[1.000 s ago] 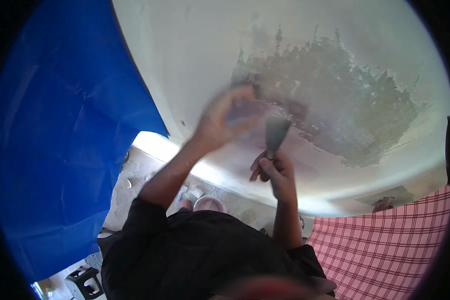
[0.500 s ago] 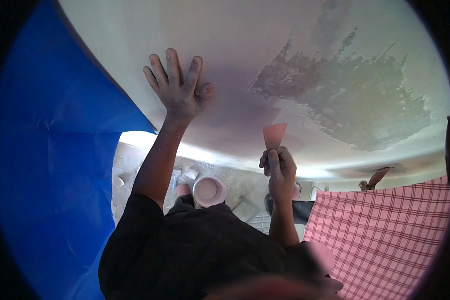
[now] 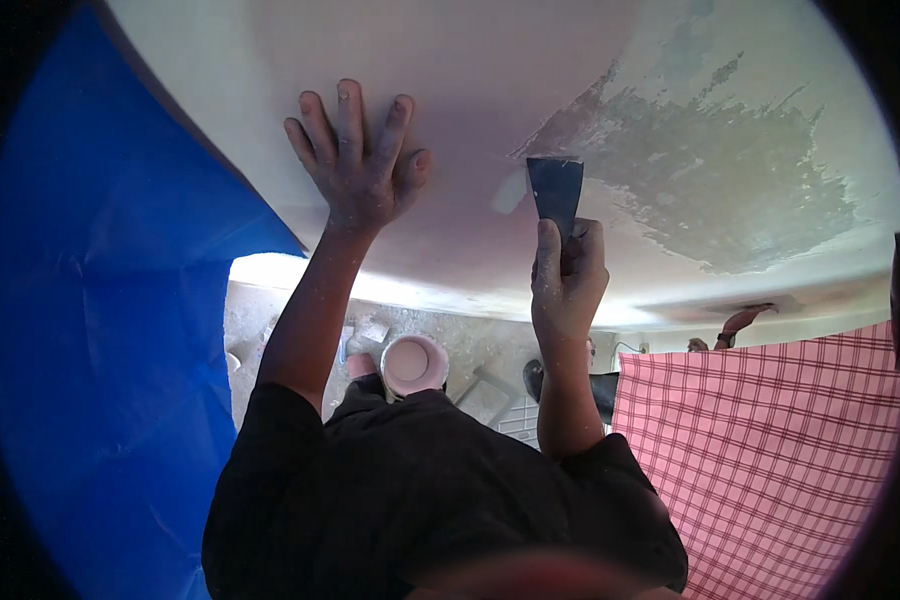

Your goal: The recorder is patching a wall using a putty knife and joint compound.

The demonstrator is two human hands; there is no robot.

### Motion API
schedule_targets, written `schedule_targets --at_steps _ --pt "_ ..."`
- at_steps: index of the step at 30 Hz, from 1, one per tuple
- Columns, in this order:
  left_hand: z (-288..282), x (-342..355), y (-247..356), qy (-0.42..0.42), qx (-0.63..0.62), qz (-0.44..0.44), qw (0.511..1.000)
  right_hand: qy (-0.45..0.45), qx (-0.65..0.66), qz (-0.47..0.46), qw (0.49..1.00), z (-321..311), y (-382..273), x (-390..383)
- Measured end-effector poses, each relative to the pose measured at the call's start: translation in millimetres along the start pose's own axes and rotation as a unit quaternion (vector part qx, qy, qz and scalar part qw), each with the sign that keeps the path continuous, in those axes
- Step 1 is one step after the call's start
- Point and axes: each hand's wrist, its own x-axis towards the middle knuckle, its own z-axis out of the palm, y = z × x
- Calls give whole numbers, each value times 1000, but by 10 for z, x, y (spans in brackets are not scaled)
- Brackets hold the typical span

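Almost straight out from right hand (image 3: 568, 275): scraper (image 3: 556, 190), blade foremost.

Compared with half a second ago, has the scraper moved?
Yes. The scraper in the right hand has moved upward in the picture, toward the left end of the rough grey patch.

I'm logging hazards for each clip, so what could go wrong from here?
The scraper in the right hand has its blade at the left edge of the rough grey patch; a corner might gouge the smoother surface beside it.

The bucket stands close beside a foot, so shifting stance could tip it.

The bare left hand is spread left of the blade; a sideways slip might nick it.
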Motion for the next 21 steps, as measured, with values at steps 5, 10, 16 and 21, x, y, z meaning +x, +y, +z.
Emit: schedule_targets --at_steps 5,10,16,21 --pt "-35 -27 -10 -13 10 -6 1000 7 -16 -45 999 64 -101 78" --pt "-96 -355 -116 -69 24 9 997 21 -27 -41 999 81 -140 140" --pt "-396 -511 -75 -178 5 -24 984 25 -48 -41 998 46 -112 96" --pt "-724 -699 190 -340 1 -22 940 18 4 -96 995 10 -90 165"
